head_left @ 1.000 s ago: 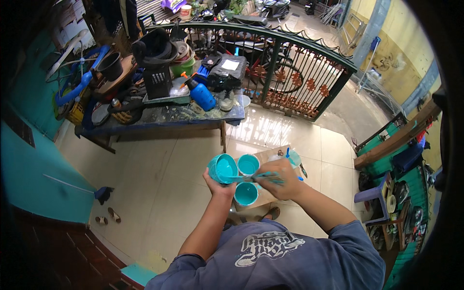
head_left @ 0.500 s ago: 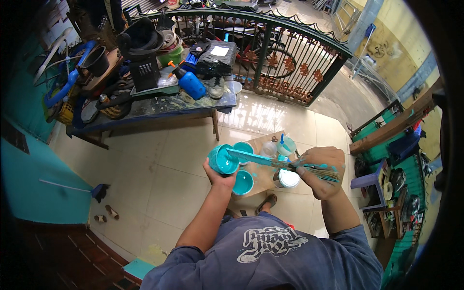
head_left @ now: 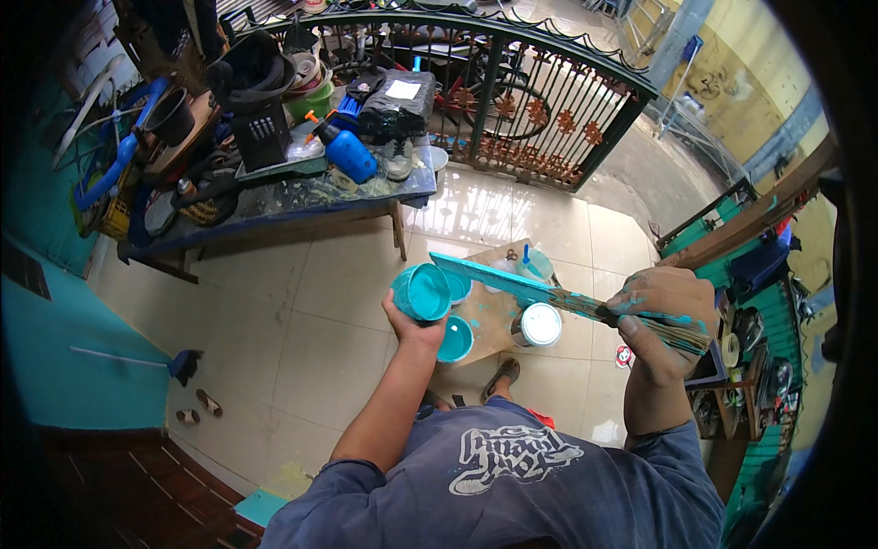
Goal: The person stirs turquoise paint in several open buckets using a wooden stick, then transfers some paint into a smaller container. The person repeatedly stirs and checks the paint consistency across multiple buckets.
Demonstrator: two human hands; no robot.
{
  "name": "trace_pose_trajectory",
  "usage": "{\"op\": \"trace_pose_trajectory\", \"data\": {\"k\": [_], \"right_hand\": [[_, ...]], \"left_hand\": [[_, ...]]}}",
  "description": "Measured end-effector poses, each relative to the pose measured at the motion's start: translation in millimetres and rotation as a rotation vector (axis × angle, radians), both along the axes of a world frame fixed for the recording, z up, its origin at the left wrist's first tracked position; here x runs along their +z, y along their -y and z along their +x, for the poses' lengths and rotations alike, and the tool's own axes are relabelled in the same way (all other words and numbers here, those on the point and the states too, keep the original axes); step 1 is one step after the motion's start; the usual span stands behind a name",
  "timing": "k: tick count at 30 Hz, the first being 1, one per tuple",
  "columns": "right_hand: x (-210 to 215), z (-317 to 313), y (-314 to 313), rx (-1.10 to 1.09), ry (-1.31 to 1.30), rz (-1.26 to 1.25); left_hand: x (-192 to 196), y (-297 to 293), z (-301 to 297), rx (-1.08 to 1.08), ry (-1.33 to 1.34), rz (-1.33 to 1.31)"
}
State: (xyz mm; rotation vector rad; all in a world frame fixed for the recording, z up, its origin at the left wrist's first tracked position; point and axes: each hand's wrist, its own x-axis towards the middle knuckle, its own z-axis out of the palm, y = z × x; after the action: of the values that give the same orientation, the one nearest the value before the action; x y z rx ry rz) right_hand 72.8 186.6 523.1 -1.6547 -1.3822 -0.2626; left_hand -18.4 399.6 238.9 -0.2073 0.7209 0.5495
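My left hand [head_left: 409, 323] grips a small cup [head_left: 422, 292] coated in teal paint, tilted so its inside faces me. My right hand [head_left: 660, 316], smeared with teal, grips the handle of a wide paint-covered brush [head_left: 530, 286] whose teal end reaches leftward to just beside the cup. Below them on the floor lies a piece of cardboard [head_left: 487, 311] with a teal lid [head_left: 455, 339], a white-topped paint can [head_left: 539, 325] and a small pot [head_left: 534, 266] with a blue stick in it.
A cluttered low bench [head_left: 274, 197] with a blue jug [head_left: 350, 156], a black bag and baskets stands at the upper left. A black iron gate [head_left: 521, 101] runs behind it. Teal wall at left, teal racks at right, a small brush [head_left: 183, 363] lies on the tiles.
My right hand has swung out to the right and up, drawing the brush away from the cup. The view has moved closer to the bench.
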Motion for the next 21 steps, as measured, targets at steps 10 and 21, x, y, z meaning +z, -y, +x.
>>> {"op": "trace_pose_trajectory", "data": {"k": [10,21], "right_hand": [[-95,13,-25,0.113,-0.135,-0.172],[-220,75,19,-0.117,-1.22,0.38]], "left_hand": [[2,6,-7,-0.009,-0.042,0.046],[-24,-4,-25,0.067,-0.132,0.034]]}}
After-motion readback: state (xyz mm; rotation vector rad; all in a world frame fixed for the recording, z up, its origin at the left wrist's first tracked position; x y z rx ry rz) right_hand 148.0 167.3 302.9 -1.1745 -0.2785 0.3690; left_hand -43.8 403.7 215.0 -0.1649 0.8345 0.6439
